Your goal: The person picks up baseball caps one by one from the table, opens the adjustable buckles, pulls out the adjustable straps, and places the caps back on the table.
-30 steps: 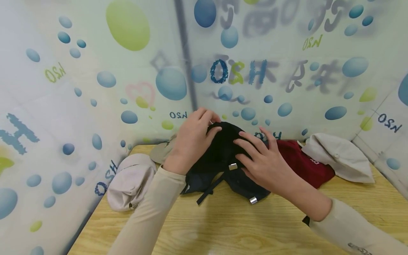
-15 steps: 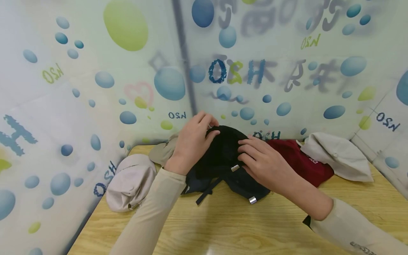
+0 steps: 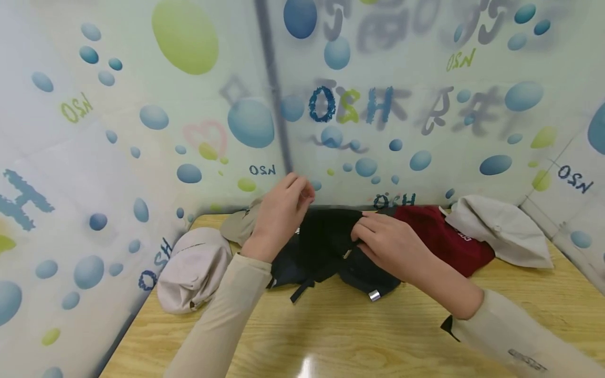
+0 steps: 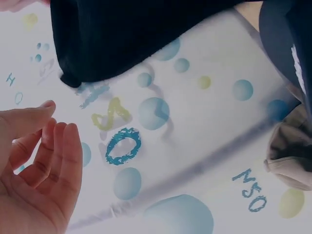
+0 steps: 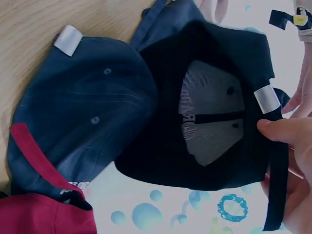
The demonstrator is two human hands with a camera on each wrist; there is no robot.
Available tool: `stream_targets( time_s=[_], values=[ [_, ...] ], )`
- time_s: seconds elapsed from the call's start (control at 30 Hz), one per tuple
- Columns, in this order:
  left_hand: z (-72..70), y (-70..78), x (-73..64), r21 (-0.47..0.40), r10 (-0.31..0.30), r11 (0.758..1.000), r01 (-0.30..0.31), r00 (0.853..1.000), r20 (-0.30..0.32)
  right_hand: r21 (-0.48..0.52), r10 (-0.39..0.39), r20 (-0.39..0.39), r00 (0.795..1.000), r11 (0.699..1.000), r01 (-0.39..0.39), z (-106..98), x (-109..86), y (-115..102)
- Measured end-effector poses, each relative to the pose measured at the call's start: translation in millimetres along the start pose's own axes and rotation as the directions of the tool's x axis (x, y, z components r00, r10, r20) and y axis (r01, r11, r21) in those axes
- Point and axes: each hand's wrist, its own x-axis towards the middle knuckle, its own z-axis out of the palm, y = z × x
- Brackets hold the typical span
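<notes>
A black cap (image 3: 326,236) hangs from my right hand (image 3: 394,244), which pinches its back edge. In the right wrist view its hollow inside faces the camera, and the thumb presses beside a silver strap buckle (image 5: 267,99) with the loose strap (image 5: 277,195) dangling. My left hand (image 3: 282,212) hovers at the cap's left side with loosely bent fingers. The left wrist view shows a gap between those fingers (image 4: 58,161) and the black cloth (image 4: 122,39). Just behind and below lie dark navy caps, one with a silver buckle (image 3: 374,295).
On the wooden table (image 3: 331,336), a pale pinkish cap (image 3: 194,268) and a beige cap (image 3: 240,223) lie to the left. A maroon cap (image 3: 439,241) and an off-white cap (image 3: 506,231) lie to the right. A patterned wall covering (image 3: 212,94) stands close behind.
My left hand has let go of the black cap and moved slightly left. The right hand has closed on its edge, and the cap's crown has dropped lower.
</notes>
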Motion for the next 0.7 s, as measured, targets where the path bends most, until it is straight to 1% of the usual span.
stream_targets(
  time_s=[0.1,0.2,0.23,0.3,0.33,0.37,0.4,0.43,0.47,0.5,0.53,0.57,0.6,0.63,0.67,0.7],
  values=[
    [-0.7,-0.1,-5.9,-0.010,-0.024,1.000,0.025,1.000,0.017,0.008,0.043,0.038,0.998,0.999,-0.044,2.2,-1.0,0.2],
    [-4.1,4.9,-12.5,-0.019,-0.047,0.999,0.048,0.997,0.059,0.013,0.085,0.041,0.996,0.996,-0.086,3.9,-0.5,0.9],
    [-5.4,7.0,-15.1,-0.015,-0.050,0.999,0.051,0.995,0.084,0.016,0.099,0.038,0.994,0.995,-0.100,4.4,0.1,1.4],
    [-8.7,12.7,-20.5,-0.009,-0.062,0.998,0.064,0.986,0.157,0.022,0.124,0.038,0.991,0.992,-0.125,5.6,1.8,1.9],
    [-10.4,15.7,-23.2,-0.007,-0.067,0.998,0.070,0.977,0.204,0.026,0.139,0.041,0.989,0.990,-0.140,6.2,2.7,2.3],
    [-11.9,18.8,-25.6,-0.013,-0.068,0.997,0.074,0.963,0.259,0.033,0.157,0.044,0.987,0.987,-0.158,6.5,3.5,2.4],
    [-12.8,21.5,-27.9,-0.030,-0.066,0.996,0.080,0.944,0.325,0.039,0.176,0.049,0.983,0.983,-0.178,6.8,4.4,2.5],
    [-13.1,23.8,-29.8,-0.059,-0.063,0.994,0.094,0.915,0.399,0.046,0.199,0.054,0.979,0.978,-0.201,7.0,5.2,2.4],
    [-13.3,26.2,-31.4,-0.098,-0.058,0.988,0.118,0.879,0.473,0.054,0.222,0.058,0.973,0.973,-0.225,7.2,5.9,2.3],
    [-12.8,27.7,-32.8,-0.134,-0.047,0.981,0.141,0.840,0.540,0.063,0.246,0.061,0.967,0.966,-0.250,7.3,6.4,2.4],
    [-11.7,28.5,-33.8,-0.164,-0.037,0.972,0.168,0.800,0.598,0.074,0.272,0.064,0.960,0.958,-0.277,7.4,7.0,2.4],
    [-10.2,28.8,-34.5,-0.193,-0.026,0.962,0.195,0.763,0.645,0.084,0.296,0.067,0.953,0.950,-0.301,7.4,7.6,2.3],
    [-8.4,28.4,-35.2,-0.212,-0.018,0.953,0.218,0.735,0.678,0.095,0.316,0.071,0.946,0.942,-0.322,7.5,8.3,2.1],
    [-6.6,27.7,-35.6,-0.225,-0.011,0.946,0.233,0.718,0.696,0.104,0.334,0.075,0.939,0.934,-0.341,7.8,8.7,2.1],
    [-5.2,27.0,-35.9,-0.228,-0.011,0.944,0.239,0.713,0.701,0.111,0.349,0.079,0.934,0.928,-0.356,8.0,9.1,2.0],
    [-3.7,26.0,-36.1,-0.225,-0.016,0.944,0.240,0.716,0.698,0.116,0.361,0.084,0.929,0.922,-0.369,8.3,9.4,2.0]
  ],
)
